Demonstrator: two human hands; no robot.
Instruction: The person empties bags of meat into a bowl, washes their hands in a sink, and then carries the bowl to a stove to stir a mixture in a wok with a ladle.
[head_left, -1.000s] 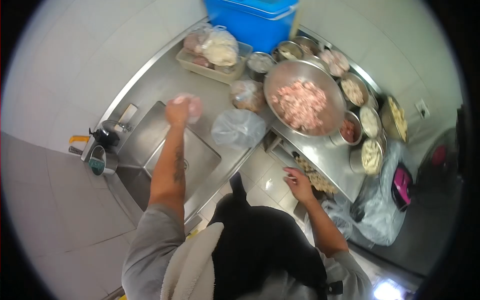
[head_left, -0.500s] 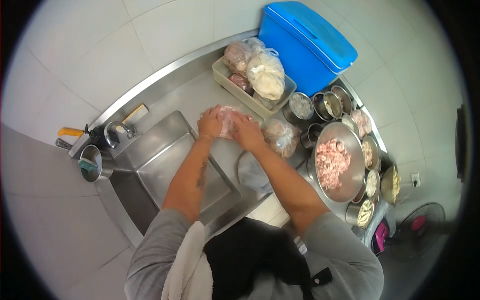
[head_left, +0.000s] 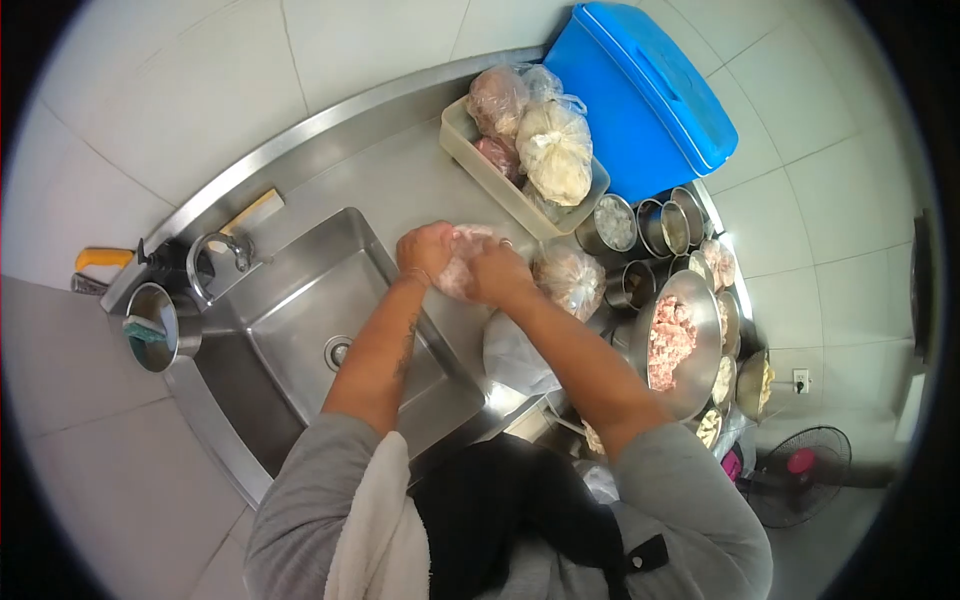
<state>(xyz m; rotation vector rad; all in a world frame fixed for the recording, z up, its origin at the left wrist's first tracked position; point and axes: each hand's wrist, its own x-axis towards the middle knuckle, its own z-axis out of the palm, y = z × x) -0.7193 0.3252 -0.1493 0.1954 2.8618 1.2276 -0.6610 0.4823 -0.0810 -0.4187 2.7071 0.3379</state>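
A clear plastic bag of pale pink meat [head_left: 457, 272] rests on the steel counter, just right of the sink. My left hand [head_left: 426, 249] is closed on the bag's left side, fingers curled in. From the right, my right hand [head_left: 502, 272] grips it too, a ring showing on one finger; its fingertips are partly hidden. Close by my right hand sits a tied plastic bag [head_left: 568, 280] with light brownish contents. Below it lies a whitish plastic bag [head_left: 512, 355], partly covered by my right forearm.
Left is the sink basin [head_left: 300, 300] with a faucet [head_left: 212, 262]. Behind stand a tub [head_left: 480, 160] of bagged food and a blue cooler [head_left: 640, 110]. At right are a large bowl of chopped meat [head_left: 672, 345] and several metal pots [head_left: 607, 225]. A pot with a sponge [head_left: 150, 330] stands far left.
The view has shifted slightly. My left hand has gone from lying flat on the meat bag to curled around its edge, and my right hand's fingers have drawn in.
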